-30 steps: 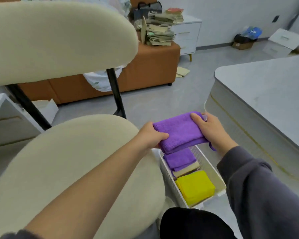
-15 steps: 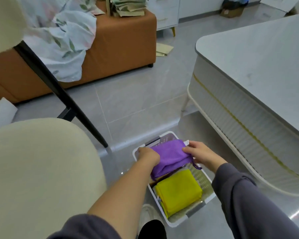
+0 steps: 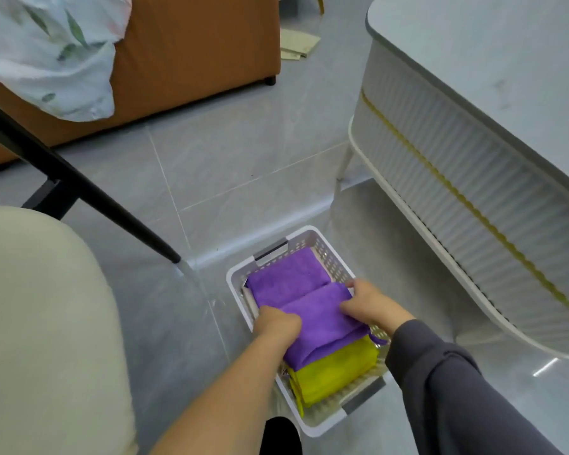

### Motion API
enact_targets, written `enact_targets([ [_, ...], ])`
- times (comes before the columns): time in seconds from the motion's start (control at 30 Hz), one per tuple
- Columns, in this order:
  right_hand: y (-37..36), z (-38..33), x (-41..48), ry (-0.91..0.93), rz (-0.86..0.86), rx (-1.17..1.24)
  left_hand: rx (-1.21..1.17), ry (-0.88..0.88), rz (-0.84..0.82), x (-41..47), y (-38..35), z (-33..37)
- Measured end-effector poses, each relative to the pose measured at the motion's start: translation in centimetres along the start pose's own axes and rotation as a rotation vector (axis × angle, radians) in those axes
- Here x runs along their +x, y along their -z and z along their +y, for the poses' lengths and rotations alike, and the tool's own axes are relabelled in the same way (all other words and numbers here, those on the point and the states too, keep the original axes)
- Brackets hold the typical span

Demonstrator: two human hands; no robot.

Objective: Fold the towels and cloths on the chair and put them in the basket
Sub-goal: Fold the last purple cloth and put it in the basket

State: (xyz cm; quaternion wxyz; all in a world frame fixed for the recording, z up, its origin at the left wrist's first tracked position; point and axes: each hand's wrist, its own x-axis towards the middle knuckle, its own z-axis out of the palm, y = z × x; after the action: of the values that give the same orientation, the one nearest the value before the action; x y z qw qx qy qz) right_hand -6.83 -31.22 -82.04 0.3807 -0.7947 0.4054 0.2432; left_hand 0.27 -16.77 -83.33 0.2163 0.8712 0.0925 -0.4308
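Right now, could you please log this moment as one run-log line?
phase: place in basket; left hand: grips near purple cloth; right hand: grips same cloth; under it: yellow cloth

Floor (image 3: 243, 165): grey tile, pale grout lines. Stood directly on it: white perforated basket (image 3: 329, 257), just beside black chair leg (image 3: 112, 208); orange sofa (image 3: 194, 44); white ribbed counter (image 3: 473, 159); loose papers (image 3: 298, 44) near the sofa.
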Motion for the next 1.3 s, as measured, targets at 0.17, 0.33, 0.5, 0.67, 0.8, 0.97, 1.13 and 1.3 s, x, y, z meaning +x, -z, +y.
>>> enact_targets([
  [0.17, -0.5, -3.0, 2.2, 0.192, 0.193, 0.219, -0.045, -0.059, 0.241, 1.3, 2.1, 2.1],
  [0.33, -3.0, -3.9, 4.7, 0.301, 0.352, 0.072, -0.021, -0.078, 0.320, 4.0, 1.6, 3.1],
  [0.5, -4.6, -3.3, 5.3, 0.414, 0.519, -0.352, 0.256, -0.234, 0.498, 5.4, 0.5, 1.6],
  [0.67, -4.5, -2.9, 5.1, 0.618, 0.622, -0.675, 0.941, -0.621, 0.512, 3.9, 1.2, 1.9],
  [0.8, -5.1, -3.0, 4.8, 0.530, 0.546, -0.712, 1.010, -0.539, 0.242, 3.8, 1.4, 1.6],
  [0.97, -5.3, -3.4, 3.2, 0.434, 0.379, -0.773, 1.171, -0.374, 0.039, 1.8, 2.5, 2.0],
  [1.13, -2.4, -6.1, -2.7, 0.419, 0.478, -0.617, 1.185, -0.404, 0.088, -4.7, 6.5, 3.3],
  [1.3, -0.6, -11.3, -13.3, 0.642, 0.693, -0.439, 0.951, -0.698, 0.357, -14.7, 14.7, 0.7],
])
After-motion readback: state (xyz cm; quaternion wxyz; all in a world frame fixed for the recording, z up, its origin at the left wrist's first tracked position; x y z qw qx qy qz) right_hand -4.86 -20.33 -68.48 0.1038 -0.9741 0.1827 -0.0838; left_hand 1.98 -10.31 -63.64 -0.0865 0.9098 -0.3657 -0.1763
